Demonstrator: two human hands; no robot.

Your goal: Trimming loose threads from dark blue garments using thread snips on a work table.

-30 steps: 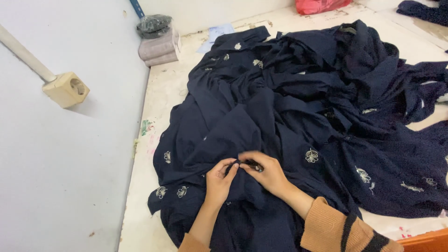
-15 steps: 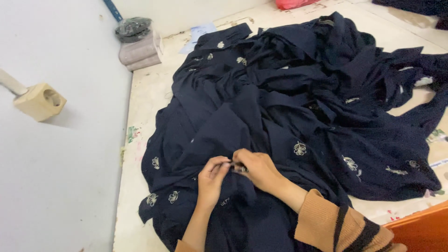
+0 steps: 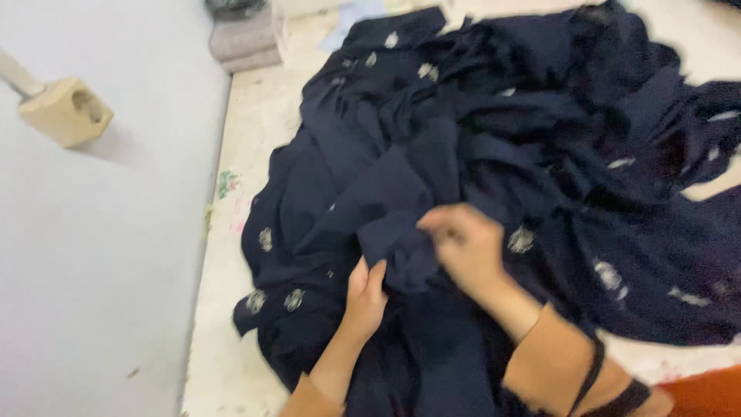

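Observation:
A big heap of navy-blue cloth (image 3: 494, 131) with small pale embroidered motifs covers most of the table. My left hand (image 3: 364, 297) presses on a fold of it near the front, fingers gripping the cloth. My right hand (image 3: 463, 243) is raised a little over the same fold, fingers curled on a bunched piece of the cloth; it is blurred by motion. Both forearms wear tan sleeves, and a dark strap crosses the right one.
A white wall stands on the left, with a beige socket box (image 3: 65, 112) mounted on it. The pale table (image 3: 231, 232) meets that wall. A grey folded block (image 3: 243, 42) lies at the far left corner. An orange edge (image 3: 706, 390) shows bottom right.
The view has dipped and moved closer. My hands, pinched together on a small spot before, have come apart: the right has lifted a bunch of cloth, the left stays low.

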